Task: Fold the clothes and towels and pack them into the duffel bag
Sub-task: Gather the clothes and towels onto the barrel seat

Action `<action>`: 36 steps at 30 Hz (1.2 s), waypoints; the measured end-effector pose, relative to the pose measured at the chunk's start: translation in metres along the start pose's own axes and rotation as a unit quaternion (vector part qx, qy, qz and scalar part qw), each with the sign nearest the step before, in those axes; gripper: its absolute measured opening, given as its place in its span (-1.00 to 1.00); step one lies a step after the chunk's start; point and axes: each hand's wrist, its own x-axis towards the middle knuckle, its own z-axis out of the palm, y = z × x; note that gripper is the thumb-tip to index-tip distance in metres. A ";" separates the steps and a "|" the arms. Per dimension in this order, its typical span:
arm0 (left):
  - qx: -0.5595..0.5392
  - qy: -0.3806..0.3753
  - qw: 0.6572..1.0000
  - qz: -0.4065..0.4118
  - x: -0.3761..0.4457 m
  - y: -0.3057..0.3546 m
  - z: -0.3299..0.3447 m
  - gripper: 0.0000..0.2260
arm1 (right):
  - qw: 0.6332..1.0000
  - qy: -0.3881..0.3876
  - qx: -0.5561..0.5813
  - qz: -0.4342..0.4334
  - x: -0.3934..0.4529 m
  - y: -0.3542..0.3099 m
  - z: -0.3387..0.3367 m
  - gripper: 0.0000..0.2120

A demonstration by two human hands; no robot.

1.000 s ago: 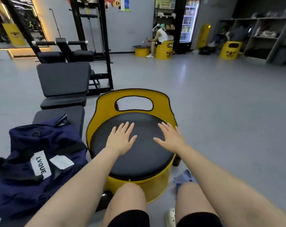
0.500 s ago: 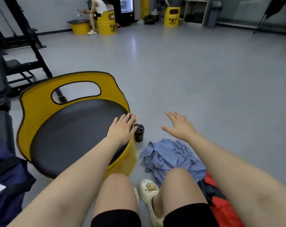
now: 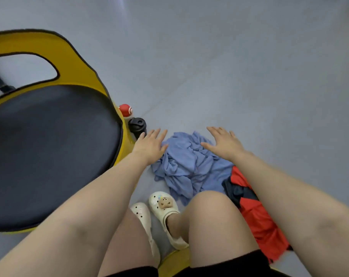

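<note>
Item: two bare hands over a pile of laundry, seen from the head camera. Left hand (image 3: pixel 149 145): fingers straight and slightly spread, grasping nothing, palm down at the near-left edge of the blue garment (image 3: pixel 186 164); whether the skin touches cloth cannot be told. Right hand (image 3: pixel 224 143): fingers likewise extended and relaxed, holding nothing, poised above the garment's upper right part. Judgement: both palms flank the heap as if to gather it up for folding; no fold has been made yet. Blue garment: crumpled, lying on the grey floor (image 3: pixel 239 66) between the hands, its near edge hidden behind the right knee. Red and black garment (image 3: pixel 255 212): bunched just beside the blue one, touching or overlapping it, largely covered by the right forearm, so its type is unclear. Yellow stool with black cushion (image 3: pixel 49 148): stands to the left, cut off by the frame edge; probably meant as a folding surface. Black bottle (image 3: pixel 137 125) and a small red-and-white object (image 3: pixel 125 110): on the floor against the stool's side, the latter too small to identify. Cream clogs (image 3: pixel 161 212): on the person's feet, partly hidden by the legs. Duffel bag: not in view.
</note>
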 end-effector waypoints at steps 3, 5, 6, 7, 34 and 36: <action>0.006 -0.026 1.000 0.000 0.023 -0.002 0.019 -0.49 | 1.000 -0.020 0.013 0.014 0.016 0.011 0.023 -0.33; 0.015 -0.035 0.999 0.002 0.039 -0.002 0.032 -0.49 | 0.999 -0.030 0.018 0.022 0.026 0.019 0.040 -0.33; 0.019 -0.041 0.999 0.002 0.046 -0.002 0.040 -0.48 | 0.999 -0.036 0.020 0.024 0.032 0.023 0.049 -0.33; 0.020 -0.048 0.999 0.003 0.054 -0.002 0.048 -0.48 | 0.999 -0.042 0.021 0.028 0.038 0.028 0.059 -0.33; -0.128 -0.139 0.971 -0.148 0.219 -0.023 0.217 -0.07 | 0.959 -0.112 0.009 0.261 0.169 0.101 0.251 -0.10; -0.157 -0.159 0.960 -0.167 0.223 -0.021 0.228 -0.02 | 0.948 -0.119 0.027 0.293 0.171 0.104 0.264 -0.04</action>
